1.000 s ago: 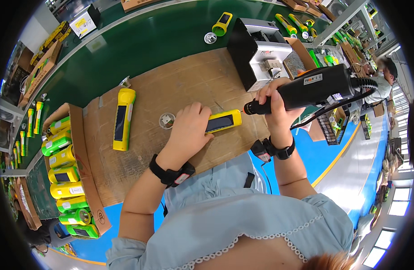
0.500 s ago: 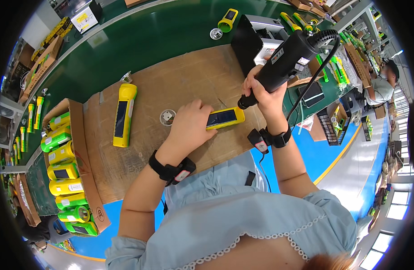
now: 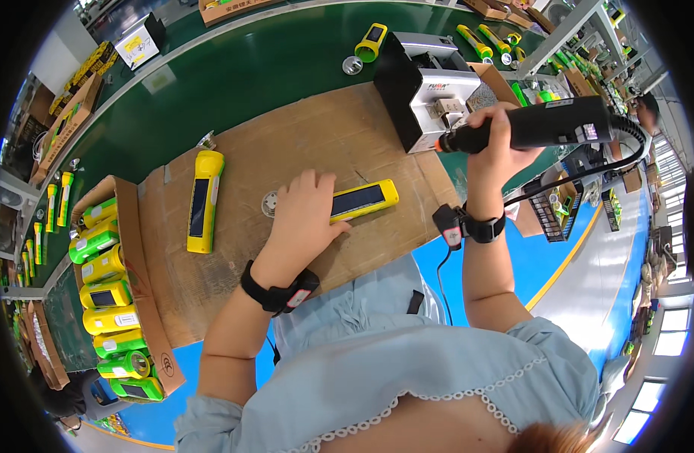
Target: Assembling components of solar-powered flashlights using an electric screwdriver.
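Note:
My right hand [image 3: 498,151] grips a black electric screwdriver [image 3: 551,124], which lies nearly level with its orange-ringed tip pointing left. That tip is beside the front of a grey-and-black screw feeder [image 3: 426,90]. My left hand [image 3: 305,215] is wrapped over the left end of a yellow flashlight [image 3: 366,199] with a dark solar panel, lying on the cardboard sheet [image 3: 294,132]. The flashlight's left end is hidden under the palm. Just left of those fingers is a small round reflector [image 3: 269,204]. Another yellow flashlight [image 3: 204,200] lies farther left.
An open carton [image 3: 147,302] of several yellow and green flashlights stands at the left. A loose reflector [image 3: 206,141] lies near the second flashlight. Beyond, on the green bench [image 3: 264,57], lies an opened flashlight [image 3: 372,43]. The screwdriver's cable [image 3: 581,172] curves down at the right.
My right hand has lifted the screwdriver off the flashlight's right end and swung it level toward the screw feeder. The flashlight under my left hand has shifted slightly left.

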Demonstrator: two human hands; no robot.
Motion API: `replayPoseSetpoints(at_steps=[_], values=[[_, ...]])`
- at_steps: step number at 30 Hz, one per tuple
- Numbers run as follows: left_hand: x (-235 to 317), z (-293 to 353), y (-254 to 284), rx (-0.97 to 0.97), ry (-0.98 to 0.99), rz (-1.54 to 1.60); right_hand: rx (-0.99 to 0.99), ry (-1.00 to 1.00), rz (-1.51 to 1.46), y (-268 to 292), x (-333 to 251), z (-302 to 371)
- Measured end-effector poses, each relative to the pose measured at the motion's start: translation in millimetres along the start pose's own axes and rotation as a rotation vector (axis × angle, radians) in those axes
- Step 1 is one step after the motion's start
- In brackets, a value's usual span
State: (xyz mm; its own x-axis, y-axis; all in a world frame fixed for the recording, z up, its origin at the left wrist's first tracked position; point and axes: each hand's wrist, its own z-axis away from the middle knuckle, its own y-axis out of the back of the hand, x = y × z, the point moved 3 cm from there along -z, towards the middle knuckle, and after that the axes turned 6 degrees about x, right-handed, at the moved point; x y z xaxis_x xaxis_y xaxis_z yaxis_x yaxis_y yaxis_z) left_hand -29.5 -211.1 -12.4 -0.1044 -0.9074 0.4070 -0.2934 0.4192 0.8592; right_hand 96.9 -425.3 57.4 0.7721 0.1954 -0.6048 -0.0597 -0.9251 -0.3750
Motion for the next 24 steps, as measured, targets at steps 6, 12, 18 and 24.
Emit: replayPoseSetpoints(at_steps=[6,12,18,24], values=[[-10.2,0.4,-4.4,-0.128,0.083,-0.060,0.069,0.117,0.064,3.1,22.3,-39.2],[-9.6,0.7,-23.7,0.048,-0.015,0.185,-0.003,-0.010,0.172,-1.8,33.4,-48.3],[-11.1,0.5,-31.0,0.064,-0.011,0.190,-0.109,-0.279,0.085,-10.5,30.1,-33.3],[-8.4,3.9,-30.3,0.132,0.042,0.206,-0.259,-0.257,-0.279,-46.5,-23.4,61.1]])
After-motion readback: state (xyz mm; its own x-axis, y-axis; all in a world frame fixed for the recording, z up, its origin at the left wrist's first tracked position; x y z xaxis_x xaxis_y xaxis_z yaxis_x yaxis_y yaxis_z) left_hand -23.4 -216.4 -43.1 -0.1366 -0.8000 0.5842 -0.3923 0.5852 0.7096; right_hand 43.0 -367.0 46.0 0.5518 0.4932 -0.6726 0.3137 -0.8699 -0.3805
